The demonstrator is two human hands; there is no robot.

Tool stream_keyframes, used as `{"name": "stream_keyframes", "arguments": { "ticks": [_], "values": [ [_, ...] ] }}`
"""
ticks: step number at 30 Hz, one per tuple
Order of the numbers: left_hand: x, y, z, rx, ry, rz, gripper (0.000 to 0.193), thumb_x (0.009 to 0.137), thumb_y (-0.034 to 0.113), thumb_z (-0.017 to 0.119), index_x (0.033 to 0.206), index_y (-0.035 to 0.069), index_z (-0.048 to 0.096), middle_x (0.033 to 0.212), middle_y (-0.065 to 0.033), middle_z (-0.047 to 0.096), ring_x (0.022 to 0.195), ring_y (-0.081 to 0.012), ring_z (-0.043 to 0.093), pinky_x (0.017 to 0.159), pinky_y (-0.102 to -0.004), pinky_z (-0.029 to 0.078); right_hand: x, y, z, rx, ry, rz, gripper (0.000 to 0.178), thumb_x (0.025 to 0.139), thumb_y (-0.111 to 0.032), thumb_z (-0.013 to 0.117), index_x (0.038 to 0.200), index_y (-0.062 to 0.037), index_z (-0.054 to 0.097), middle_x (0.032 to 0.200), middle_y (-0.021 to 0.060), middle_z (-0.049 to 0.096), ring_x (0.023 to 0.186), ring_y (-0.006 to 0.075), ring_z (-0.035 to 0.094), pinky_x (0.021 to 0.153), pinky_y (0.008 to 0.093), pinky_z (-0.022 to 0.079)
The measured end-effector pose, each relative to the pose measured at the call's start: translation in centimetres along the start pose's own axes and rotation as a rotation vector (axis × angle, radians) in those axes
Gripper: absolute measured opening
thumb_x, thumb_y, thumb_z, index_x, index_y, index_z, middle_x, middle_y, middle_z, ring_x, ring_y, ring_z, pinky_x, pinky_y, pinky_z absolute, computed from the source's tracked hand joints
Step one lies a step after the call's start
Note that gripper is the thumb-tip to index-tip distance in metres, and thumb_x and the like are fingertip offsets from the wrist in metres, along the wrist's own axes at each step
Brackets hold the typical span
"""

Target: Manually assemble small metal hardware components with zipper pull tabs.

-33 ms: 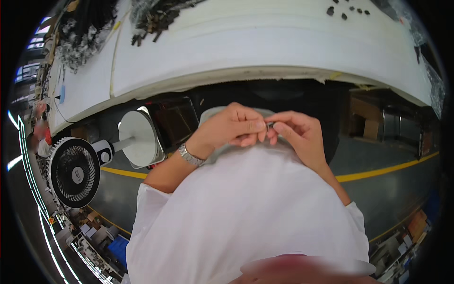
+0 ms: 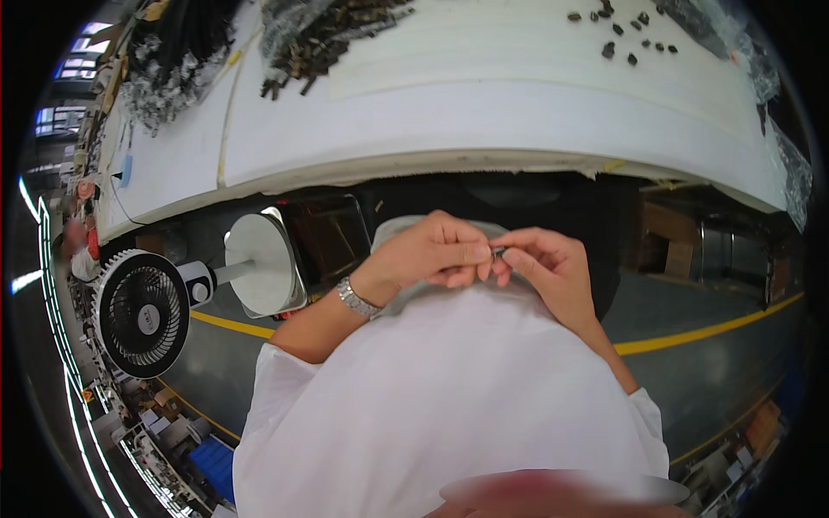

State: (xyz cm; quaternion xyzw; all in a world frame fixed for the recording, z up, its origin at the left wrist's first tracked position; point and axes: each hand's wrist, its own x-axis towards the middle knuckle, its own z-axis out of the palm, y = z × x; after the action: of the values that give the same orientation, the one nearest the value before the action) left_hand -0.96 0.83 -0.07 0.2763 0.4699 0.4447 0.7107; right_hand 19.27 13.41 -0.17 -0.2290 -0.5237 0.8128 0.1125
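Note:
In front of my body, my left hand (image 2: pixel 432 252) and my right hand (image 2: pixel 553 266) meet fingertip to fingertip. Between their thumbs and forefingers is pinched a small dark piece (image 2: pixel 499 252); most of it is covered by the fingers, so its kind cannot be made out. A metal-band watch circles my left wrist. Beyond the hands runs the front edge of a white-topped table (image 2: pixel 518 112). Several small black pieces (image 2: pixel 608 50) lie scattered on its far right, and a pile of dark brownish short parts (image 2: pixel 319 52) rests at the far left beside clear plastic.
A black-and-white fan (image 2: pixel 142 315) stands to my left, near a round white plate (image 2: pixel 259 263) on a stand. Bundled black strands with clear wrapping (image 2: pixel 173 78) lie on the table's left end. Cardboard boxes (image 2: pixel 678 259) sit under the table at right. Yellow lines (image 2: pixel 708 334) cross the floor.
The whole scene sits slightly lower in the picture, showing more of the table's far side and its piles. Both hands keep the same pinch on the small dark piece.

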Motion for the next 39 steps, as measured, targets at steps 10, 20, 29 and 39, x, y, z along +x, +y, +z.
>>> {"name": "stream_keyframes", "arguments": {
  "ticks": [10,20,29,39],
  "values": [
    [-1.1,1.7,0.3,0.303,0.058,0.094,0.029,0.108,0.026,0.061,0.097,0.002,0.075,0.065,0.0012,0.061,0.053,-0.0029,0.045,0.049,-0.0224,0.035,0.1,-0.5,0.1,0.066,0.013,-0.039,0.017,0.098,0.002,0.071,0.114,0.0064,0.067,0.095,0.014,0.076,0.081,0.016,0.073,0.08,0.0284,0.059],
    [-2.5,2.5,1.0,0.726,0.327,0.311,0.017,0.103,0.012,0.062,0.101,0.0,0.074,0.066,-0.0033,0.062,0.058,-0.0073,0.052,0.054,-0.0251,0.038,0.5,-0.5,1.3,0.14,0.074,-0.102,0.014,0.097,0.005,0.071,0.109,0.0043,0.066,0.1,0.0179,0.078,0.087,0.0206,0.077,0.084,0.0303,0.06],
    [-2.8,1.0,1.6,0.906,0.401,0.468,0.011,0.1,0.009,0.066,0.103,0.0,0.073,0.077,-0.0074,0.066,0.059,-0.017,0.061,0.055,-0.0307,0.046,0.6,-0.4,0.9,0.09,0.026,-0.045,0.01,0.103,-0.001,0.065,0.112,0.005,0.067,0.101,0.0186,0.078,0.086,0.0203,0.076,0.086,0.0324,0.06],
    [-0.9,1.9,1.1,0.911,0.324,0.383,0.01,0.099,0.009,0.068,0.1,0.0,0.072,0.073,-0.009,0.065,0.059,-0.0191,0.062,0.056,-0.032,0.047,1.8,2.0,-1.4,0.5,-0.094,0.131,0.01,0.106,-0.007,0.062,0.114,-0.0002,0.062,0.098,0.0139,0.076,0.08,0.0179,0.072,0.08,0.0334,0.061]
  ]
}}
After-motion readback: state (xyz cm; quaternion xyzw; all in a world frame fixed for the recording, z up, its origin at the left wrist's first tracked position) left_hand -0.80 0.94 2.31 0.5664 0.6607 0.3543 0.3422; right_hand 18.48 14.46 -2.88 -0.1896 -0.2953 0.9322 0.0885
